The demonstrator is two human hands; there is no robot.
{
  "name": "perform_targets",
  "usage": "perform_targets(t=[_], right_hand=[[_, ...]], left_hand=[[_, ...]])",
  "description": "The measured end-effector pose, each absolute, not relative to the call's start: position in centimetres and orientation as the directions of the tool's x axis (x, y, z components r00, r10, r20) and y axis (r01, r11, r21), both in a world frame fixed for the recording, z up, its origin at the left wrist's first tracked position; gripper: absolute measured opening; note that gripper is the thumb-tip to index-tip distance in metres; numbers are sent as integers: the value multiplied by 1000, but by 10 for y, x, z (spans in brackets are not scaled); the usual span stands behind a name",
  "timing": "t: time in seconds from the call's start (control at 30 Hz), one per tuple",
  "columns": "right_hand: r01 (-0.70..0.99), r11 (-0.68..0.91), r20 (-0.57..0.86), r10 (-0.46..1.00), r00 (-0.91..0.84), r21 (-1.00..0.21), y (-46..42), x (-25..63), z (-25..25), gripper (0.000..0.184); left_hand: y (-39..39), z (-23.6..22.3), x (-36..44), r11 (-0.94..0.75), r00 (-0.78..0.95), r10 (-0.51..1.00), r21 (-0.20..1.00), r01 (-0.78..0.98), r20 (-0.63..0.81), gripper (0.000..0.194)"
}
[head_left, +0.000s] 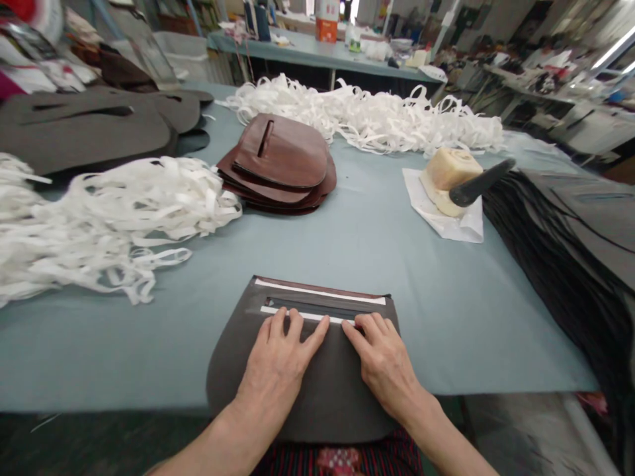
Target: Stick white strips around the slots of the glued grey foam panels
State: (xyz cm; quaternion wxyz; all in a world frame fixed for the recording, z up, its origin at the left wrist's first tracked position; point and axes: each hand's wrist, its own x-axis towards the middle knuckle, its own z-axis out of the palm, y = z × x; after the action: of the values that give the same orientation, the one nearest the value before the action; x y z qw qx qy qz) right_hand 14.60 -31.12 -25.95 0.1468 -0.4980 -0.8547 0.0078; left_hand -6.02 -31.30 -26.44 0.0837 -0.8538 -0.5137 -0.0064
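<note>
A dark grey, rounded leather-like panel (327, 390) lies at the table's front edge, its lower end jutting past the edge. A zipper (317, 306) shows in a slot near its top. One white tape strip (317, 291) runs along the top edge, and another white strip (270, 310) lies just under the zipper. My left hand (278, 357) rests on the panel with fingers spread, fingertips touching the lower strip. On the right part of that strip, my right hand (381, 357) also presses its fingertips, fingers outstretched. Neither hand grasps anything.
Brown panels (282, 152) are stacked mid-table. White strips (124, 211) heap at left, with more white strips (367, 116) behind. A cream container (449, 173) with a dark handle (481, 183) sits on white paper (461, 228). Grey panels (84, 125) lie left, black pieces (555, 244) right.
</note>
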Motion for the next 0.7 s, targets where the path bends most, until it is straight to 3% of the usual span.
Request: perform_targets(t=[0.13, 0.23, 0.3, 0.37, 0.43, 0.57, 0.7], right_hand=[[827, 527, 227, 845, -485, -195, -301, 132, -253, 24], [769, 555, 291, 828, -478, -317, -289, 118, -253, 22], [717, 579, 333, 813, -477, -388, -283, 109, -257, 21], [685, 589, 356, 807, -471, -428, -280, 103, -264, 19], [671, 589, 369, 807, -461, -449, -279, 101, -269, 16], [658, 598, 405, 799, -445, -457, -279, 104, -271, 17], [684, 568, 376, 821, -431, -457, -278, 110, -271, 15]], left_hand=[[-304, -264, -83, -478, 463, 872, 77, 875, 157, 44], [-289, -265, -108, -282, 215, 941, 256, 925, 260, 32], [-280, -267, -124, -68, -29, 961, 335, 940, 276, 40], [-272, -267, -135, 32, -133, 968, 418, 908, 215, 57], [-268, -261, -142, 49, -116, 989, 525, 850, 95, 60], [-260, -227, -151, 115, -58, 993, 716, 688, -104, 47], [-240, -198, -171, 95, -52, 995, 760, 643, -81, 41]])
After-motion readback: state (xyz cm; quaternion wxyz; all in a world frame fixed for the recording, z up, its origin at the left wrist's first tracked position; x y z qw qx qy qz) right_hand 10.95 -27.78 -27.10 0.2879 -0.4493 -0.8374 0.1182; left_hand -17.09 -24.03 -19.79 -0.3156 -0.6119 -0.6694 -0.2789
